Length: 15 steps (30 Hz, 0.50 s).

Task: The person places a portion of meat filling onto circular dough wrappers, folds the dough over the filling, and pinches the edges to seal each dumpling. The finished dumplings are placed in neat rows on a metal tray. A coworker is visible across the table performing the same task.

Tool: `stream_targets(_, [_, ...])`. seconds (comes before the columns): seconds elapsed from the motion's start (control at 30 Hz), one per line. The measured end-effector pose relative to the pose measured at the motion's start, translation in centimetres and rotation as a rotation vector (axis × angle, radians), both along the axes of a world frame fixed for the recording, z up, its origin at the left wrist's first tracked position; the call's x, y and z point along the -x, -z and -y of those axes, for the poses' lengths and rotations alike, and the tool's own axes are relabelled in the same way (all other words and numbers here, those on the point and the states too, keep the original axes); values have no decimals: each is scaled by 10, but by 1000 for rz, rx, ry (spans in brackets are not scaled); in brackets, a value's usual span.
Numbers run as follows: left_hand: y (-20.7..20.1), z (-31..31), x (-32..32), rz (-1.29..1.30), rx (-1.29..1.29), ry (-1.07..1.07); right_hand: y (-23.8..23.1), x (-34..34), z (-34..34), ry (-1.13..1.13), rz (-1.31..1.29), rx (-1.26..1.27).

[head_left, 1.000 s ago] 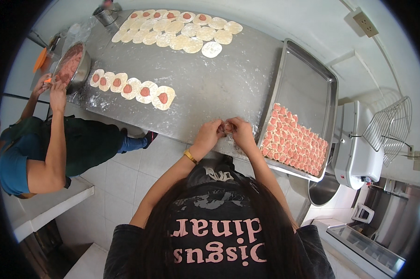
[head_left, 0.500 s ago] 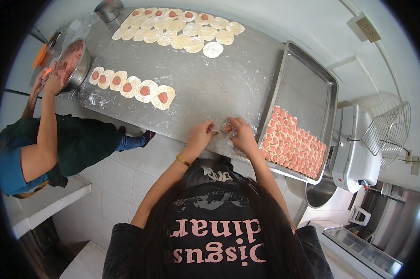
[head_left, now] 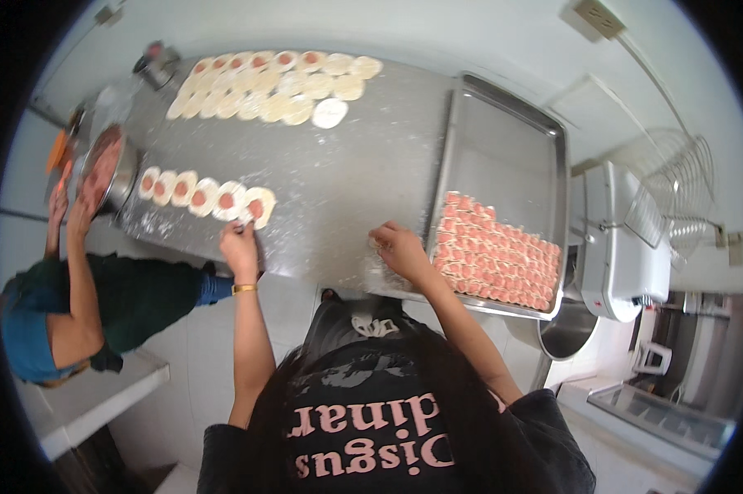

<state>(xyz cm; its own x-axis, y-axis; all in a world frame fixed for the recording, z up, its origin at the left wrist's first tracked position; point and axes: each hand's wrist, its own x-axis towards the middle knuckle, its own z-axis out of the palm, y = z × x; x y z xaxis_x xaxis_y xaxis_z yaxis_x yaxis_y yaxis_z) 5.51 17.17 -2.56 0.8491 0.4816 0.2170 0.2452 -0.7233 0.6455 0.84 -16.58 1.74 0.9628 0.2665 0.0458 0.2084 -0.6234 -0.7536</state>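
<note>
My left hand (head_left: 238, 247) reaches to the right end of a short row of flat dough wrappers, each with a dab of pink filling. Its fingertips pinch at the near edge of the end filled wrapper (head_left: 260, 206), which lies on the steel table. Close to the tray, my right hand (head_left: 398, 249) is curled just over the table around a small dumpling (head_left: 374, 244), mostly hidden by the fingers. The metal tray (head_left: 503, 106) to its right has tight rows of open-topped dumplings (head_left: 496, 262) in its near part.
Overlapping round wrappers (head_left: 248, 103) cover the table's far left, several with filling. At left a co-worker's hands (head_left: 82, 206) are at a steel bowl (head_left: 126, 173) of pink filling. A metal container (head_left: 156, 67) stands behind. A white machine (head_left: 614, 247) sits right of the tray.
My left hand has left the dumpling and moved left to the end of the short row. My right hand stays near the tray with the dumpling. The view has shifted.
</note>
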Motion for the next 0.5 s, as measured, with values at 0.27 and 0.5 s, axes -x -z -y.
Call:
stream_targets(0.27, [1,11,-7,-123,-38,-40,-37,-16,203,562,31,-4])
stream_targets(0.5, [-2,51,18,-189,45,39,0,-28,256,413,1,234])
